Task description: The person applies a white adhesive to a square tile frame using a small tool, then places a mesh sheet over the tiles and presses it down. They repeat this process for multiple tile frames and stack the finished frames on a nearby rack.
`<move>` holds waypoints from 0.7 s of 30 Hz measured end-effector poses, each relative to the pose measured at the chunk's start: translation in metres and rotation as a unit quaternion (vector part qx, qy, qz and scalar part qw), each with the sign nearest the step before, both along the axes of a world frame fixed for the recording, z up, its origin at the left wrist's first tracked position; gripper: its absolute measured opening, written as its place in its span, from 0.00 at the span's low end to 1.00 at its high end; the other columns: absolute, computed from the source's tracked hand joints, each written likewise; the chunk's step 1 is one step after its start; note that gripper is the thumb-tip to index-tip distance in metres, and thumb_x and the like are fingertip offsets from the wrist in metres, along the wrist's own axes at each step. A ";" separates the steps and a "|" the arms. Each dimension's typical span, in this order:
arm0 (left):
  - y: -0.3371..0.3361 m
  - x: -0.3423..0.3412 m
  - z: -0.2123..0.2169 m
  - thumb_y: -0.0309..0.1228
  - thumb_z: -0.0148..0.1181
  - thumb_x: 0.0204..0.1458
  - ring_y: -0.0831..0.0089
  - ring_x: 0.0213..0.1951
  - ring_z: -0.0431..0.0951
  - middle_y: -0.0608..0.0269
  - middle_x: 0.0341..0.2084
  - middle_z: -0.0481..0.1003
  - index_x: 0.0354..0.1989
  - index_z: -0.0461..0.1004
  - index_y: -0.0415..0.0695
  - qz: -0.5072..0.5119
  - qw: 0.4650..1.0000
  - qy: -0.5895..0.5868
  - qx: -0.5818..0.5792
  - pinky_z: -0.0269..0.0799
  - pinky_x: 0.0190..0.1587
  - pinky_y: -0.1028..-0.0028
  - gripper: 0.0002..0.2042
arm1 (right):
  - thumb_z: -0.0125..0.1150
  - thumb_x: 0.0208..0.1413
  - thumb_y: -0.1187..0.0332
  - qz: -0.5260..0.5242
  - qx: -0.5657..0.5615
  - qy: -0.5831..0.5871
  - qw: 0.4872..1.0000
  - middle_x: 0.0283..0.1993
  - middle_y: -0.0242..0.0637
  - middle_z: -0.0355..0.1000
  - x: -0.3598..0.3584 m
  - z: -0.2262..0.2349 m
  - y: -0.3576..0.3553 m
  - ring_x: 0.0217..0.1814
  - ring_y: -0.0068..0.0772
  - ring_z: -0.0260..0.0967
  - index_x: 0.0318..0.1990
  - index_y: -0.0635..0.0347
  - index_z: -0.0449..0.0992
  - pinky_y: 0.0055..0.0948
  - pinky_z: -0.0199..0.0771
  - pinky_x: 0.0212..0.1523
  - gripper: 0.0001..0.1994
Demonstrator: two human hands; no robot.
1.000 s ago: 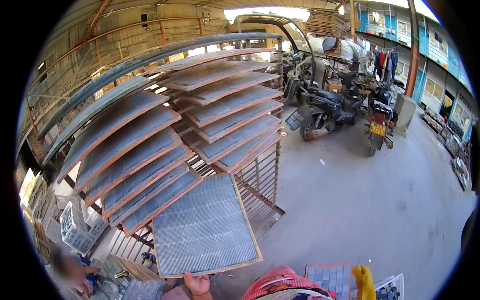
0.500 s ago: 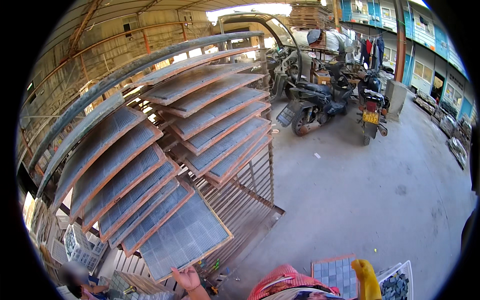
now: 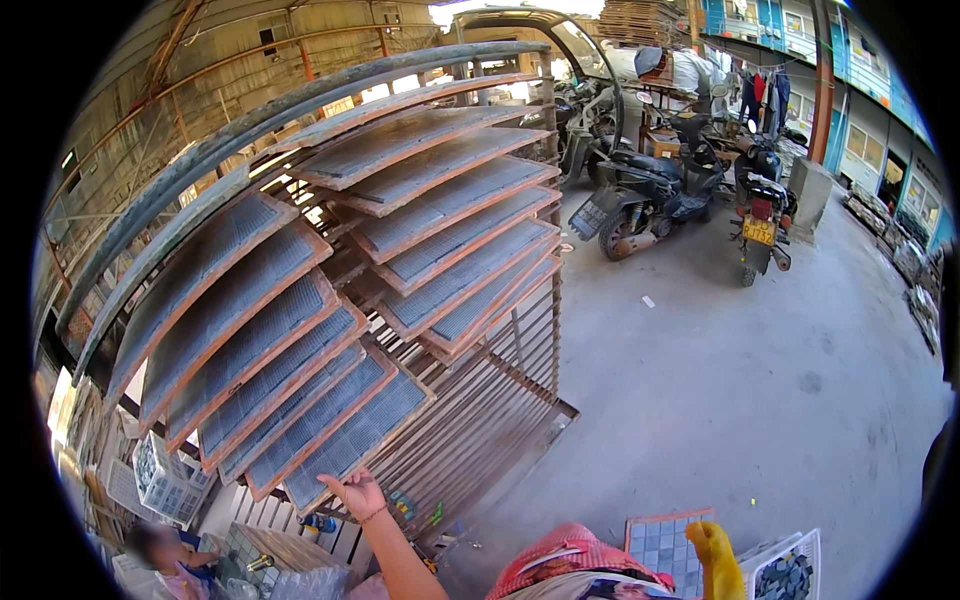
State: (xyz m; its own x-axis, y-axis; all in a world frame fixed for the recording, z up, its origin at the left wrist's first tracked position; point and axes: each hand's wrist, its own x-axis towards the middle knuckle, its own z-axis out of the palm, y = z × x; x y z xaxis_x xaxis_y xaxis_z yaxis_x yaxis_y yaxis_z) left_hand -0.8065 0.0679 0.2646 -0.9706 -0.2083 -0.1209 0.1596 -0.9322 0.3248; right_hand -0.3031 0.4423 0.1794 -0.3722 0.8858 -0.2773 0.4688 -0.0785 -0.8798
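My bare left hand point(image 3: 357, 494) is at the near edge of the lowest framed tray point(image 3: 352, 430) in the left stack, thumb along the rim and fingers partly hidden behind it. Grey mosaic tiles cover that tray, which sits mostly inside a tall metal rack point(image 3: 552, 290). On my right hand point(image 3: 718, 562) is a yellow glove with its fingers curled; whether it grips anything is hidden. Close beside the glove lies another framed tray point(image 3: 655, 543) of grey square tiles. Right of it stands a white crate point(image 3: 814, 560) full of loose dark tiles point(image 3: 785, 577).
More framed trays point(image 3: 450, 235) fill two columns of the rack, with slats point(image 3: 480, 400) below. Another person point(image 3: 180, 570) is at the lower left, near white crates point(image 3: 165, 480). Scooters point(image 3: 665, 190) and a motorbike point(image 3: 758, 220) stand beyond the concrete floor point(image 3: 700, 400).
The lowest tray has slid deeper into the rack, away from me, with my left hand following at its edge. My gloved right hand has shifted slightly left. The view has tilted a little.
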 end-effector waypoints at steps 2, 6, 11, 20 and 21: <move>0.007 0.006 0.011 0.49 0.61 0.42 0.81 0.18 0.63 0.73 0.16 0.65 0.35 0.71 0.47 0.024 1.000 -0.020 -0.001 0.62 0.23 0.82 0.20 | 0.54 0.48 0.55 0.020 -0.030 -0.001 0.999 0.29 0.34 0.71 -0.002 0.004 -0.003 0.35 0.25 0.66 0.32 0.66 0.75 0.26 0.65 0.38 0.18; 0.029 0.025 0.014 0.44 0.59 0.47 0.81 0.20 0.59 0.72 0.16 0.60 0.35 0.69 0.46 -0.005 1.000 -0.002 -0.013 0.59 0.23 0.84 0.15 | 0.55 0.48 0.54 0.045 -0.020 0.004 0.999 0.29 0.35 0.71 0.005 -0.015 0.002 0.33 0.25 0.66 0.34 0.67 0.74 0.25 0.65 0.37 0.20; 0.052 0.030 0.016 0.38 0.58 0.50 0.81 0.23 0.59 0.74 0.17 0.57 0.27 0.65 0.47 -0.008 0.996 0.072 -0.042 0.58 0.24 0.82 0.11 | 0.55 0.48 0.53 0.044 -0.026 0.004 0.999 0.37 0.39 0.69 0.010 -0.021 0.000 0.40 0.32 0.64 0.43 0.62 0.69 0.29 0.61 0.44 0.22; 0.041 -0.007 0.013 0.35 0.59 0.49 0.82 0.23 0.59 0.74 0.18 0.57 0.32 0.61 0.48 0.033 0.998 0.045 -0.005 0.57 0.24 0.81 0.12 | 0.55 0.49 0.52 0.097 -0.095 0.019 0.991 0.46 0.43 0.67 0.071 -0.080 0.035 0.49 0.41 0.62 0.52 0.58 0.63 0.34 0.57 0.52 0.26; 0.030 -0.009 0.011 0.35 0.59 0.50 0.82 0.22 0.59 0.73 0.19 0.57 0.32 0.61 0.48 0.042 0.998 0.038 -0.005 0.57 0.24 0.82 0.11 | 0.55 0.48 0.52 0.070 -0.077 0.040 0.994 0.37 0.39 0.69 0.046 -0.051 0.012 0.40 0.32 0.64 0.44 0.63 0.68 0.28 0.61 0.44 0.23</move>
State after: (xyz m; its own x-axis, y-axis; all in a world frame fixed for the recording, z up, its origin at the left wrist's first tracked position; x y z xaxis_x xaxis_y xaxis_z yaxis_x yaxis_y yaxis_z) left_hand -0.8160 0.0978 0.2757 -0.9559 -0.2903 -0.0444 0.2620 -0.9112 0.3180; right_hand -0.2572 0.4542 0.1281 -0.5158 0.7724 -0.3706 0.4136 -0.1543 -0.8973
